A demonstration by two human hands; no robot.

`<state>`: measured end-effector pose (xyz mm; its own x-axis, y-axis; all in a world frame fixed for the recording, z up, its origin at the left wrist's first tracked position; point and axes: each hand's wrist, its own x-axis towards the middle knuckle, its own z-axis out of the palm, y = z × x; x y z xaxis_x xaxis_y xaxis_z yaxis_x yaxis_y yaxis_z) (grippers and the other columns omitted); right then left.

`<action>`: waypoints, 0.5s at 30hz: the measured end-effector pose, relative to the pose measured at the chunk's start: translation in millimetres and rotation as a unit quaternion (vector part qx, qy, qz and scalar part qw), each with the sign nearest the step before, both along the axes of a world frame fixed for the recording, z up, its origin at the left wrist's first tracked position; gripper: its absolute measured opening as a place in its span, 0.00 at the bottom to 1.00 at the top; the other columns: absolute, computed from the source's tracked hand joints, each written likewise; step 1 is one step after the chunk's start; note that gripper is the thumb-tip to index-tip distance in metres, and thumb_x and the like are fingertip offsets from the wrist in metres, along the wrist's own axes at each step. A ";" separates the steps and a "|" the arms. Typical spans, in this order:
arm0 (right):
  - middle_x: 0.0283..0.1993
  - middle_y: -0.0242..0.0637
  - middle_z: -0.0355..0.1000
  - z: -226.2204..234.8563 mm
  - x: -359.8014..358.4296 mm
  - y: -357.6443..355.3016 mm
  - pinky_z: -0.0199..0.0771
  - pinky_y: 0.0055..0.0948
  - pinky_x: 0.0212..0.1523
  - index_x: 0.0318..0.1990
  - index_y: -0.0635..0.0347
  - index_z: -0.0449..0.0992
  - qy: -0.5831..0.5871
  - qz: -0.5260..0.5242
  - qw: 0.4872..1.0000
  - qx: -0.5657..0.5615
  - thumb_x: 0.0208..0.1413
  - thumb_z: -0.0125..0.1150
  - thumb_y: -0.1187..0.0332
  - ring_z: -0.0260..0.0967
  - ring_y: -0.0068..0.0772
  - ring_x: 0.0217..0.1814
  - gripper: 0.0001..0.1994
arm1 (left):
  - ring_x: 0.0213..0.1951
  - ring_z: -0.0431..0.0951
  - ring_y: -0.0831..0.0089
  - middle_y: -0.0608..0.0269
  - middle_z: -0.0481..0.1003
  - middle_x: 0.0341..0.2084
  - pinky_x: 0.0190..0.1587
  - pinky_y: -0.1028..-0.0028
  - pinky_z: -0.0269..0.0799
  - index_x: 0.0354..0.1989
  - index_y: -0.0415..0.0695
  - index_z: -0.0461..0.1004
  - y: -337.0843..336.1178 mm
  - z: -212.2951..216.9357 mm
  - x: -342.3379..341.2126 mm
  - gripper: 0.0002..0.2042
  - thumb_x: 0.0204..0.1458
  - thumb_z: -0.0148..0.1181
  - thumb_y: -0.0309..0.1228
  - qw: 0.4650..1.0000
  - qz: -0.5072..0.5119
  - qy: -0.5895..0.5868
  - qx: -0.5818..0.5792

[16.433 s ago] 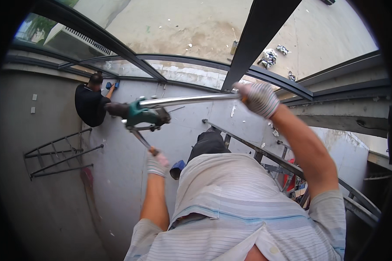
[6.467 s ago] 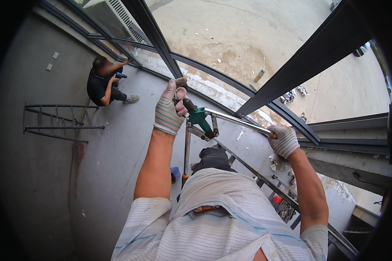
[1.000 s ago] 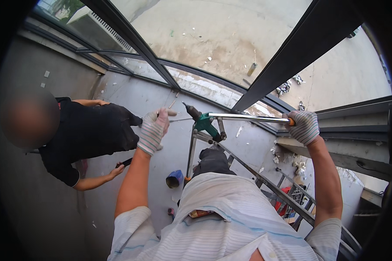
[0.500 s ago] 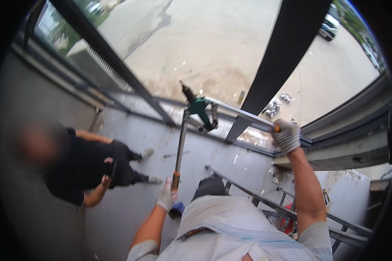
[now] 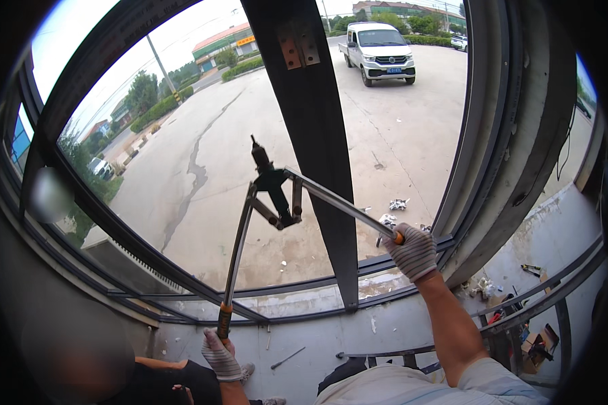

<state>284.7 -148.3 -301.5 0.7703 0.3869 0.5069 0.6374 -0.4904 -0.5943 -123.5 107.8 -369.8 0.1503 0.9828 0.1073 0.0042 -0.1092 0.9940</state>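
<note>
Both my hands grip a long-armed hand riveter (image 5: 271, 183) with a dark green body, a black pointed nose facing up and away, and two long metal levers spread in a V. My left hand (image 5: 221, 358), in a striped work glove, is closed round the orange-and-black grip of the left lever. The right lever's orange end is in my gloved right hand (image 5: 412, 253), raised higher. In the picture the tool's nose lies left of a dark upright metal post (image 5: 311, 135); nothing shows it touching the post. Two drilled metal plates (image 5: 298, 52) are fixed high on that post.
Dark window framing (image 5: 358, 270) curves around the opening in front. A metal ladder (image 5: 513, 324) lies at my right, with a cardboard box (image 5: 539, 347) of tools beside it. A person (image 5: 155, 381) stands at lower left. A thin rod (image 5: 288, 358) lies on the floor. Outside stands a white truck (image 5: 382, 52).
My view has tilted up, bringing the truck, the road and the post's plates into sight. The riveter is lifted with both hands still on its levers, which remain spread.
</note>
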 end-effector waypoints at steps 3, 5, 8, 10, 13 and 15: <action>0.21 0.41 0.74 40.8 -2.4 -7.9 0.77 0.38 0.32 0.31 0.55 0.79 0.036 -0.032 0.999 0.013 0.56 0.68 0.53 0.75 0.45 0.25 0.15 | 0.15 0.57 0.87 0.77 0.58 0.15 0.18 0.81 0.49 0.25 0.50 0.66 14.0 33.2 24.1 0.27 0.65 0.51 0.61 0.999 -0.009 -0.026 0.032; 0.21 0.42 0.73 55.5 0.3 -10.7 0.77 0.38 0.32 0.32 0.56 0.79 0.018 -0.063 0.998 0.024 0.56 0.68 0.53 0.75 0.44 0.25 0.15 | 0.17 0.57 0.87 0.77 0.58 0.16 0.19 0.82 0.49 0.25 0.51 0.67 15.7 57.0 45.8 0.27 0.64 0.52 0.61 0.998 -0.009 -0.034 0.042; 0.21 0.42 0.73 83.3 7.5 -27.9 0.77 0.38 0.32 0.32 0.58 0.79 0.026 -0.110 0.994 0.003 0.56 0.68 0.53 0.74 0.45 0.25 0.16 | 0.18 0.57 0.87 0.78 0.58 0.17 0.21 0.83 0.50 0.24 0.50 0.67 17.8 81.6 84.3 0.27 0.64 0.53 0.60 0.997 -0.024 -0.049 0.057; 0.22 0.43 0.74 101.1 9.2 -33.7 0.77 0.38 0.33 0.32 0.57 0.79 0.028 -0.129 0.991 -0.006 0.57 0.68 0.53 0.75 0.45 0.26 0.16 | 0.18 0.57 0.87 0.78 0.58 0.16 0.20 0.82 0.49 0.23 0.49 0.68 27.2 88.1 96.1 0.27 0.65 0.52 0.59 0.996 -0.049 -0.058 0.056; 0.24 0.43 0.76 117.1 14.3 -32.9 0.78 0.40 0.37 0.33 0.56 0.80 0.026 -0.150 0.988 -0.028 0.57 0.66 0.52 0.77 0.46 0.29 0.16 | 0.18 0.56 0.87 0.78 0.58 0.15 0.20 0.81 0.47 0.24 0.49 0.70 26.6 105.7 111.5 0.26 0.66 0.51 0.58 0.994 -0.041 -0.053 0.086; 0.25 0.43 0.77 124.8 19.2 -31.8 0.78 0.40 0.37 0.33 0.55 0.80 0.025 -0.158 0.987 -0.035 0.57 0.66 0.51 0.78 0.45 0.30 0.16 | 0.17 0.56 0.87 0.78 0.58 0.15 0.20 0.81 0.47 0.24 0.48 0.70 30.6 111.5 121.0 0.26 0.67 0.51 0.57 0.993 -0.036 -0.069 0.088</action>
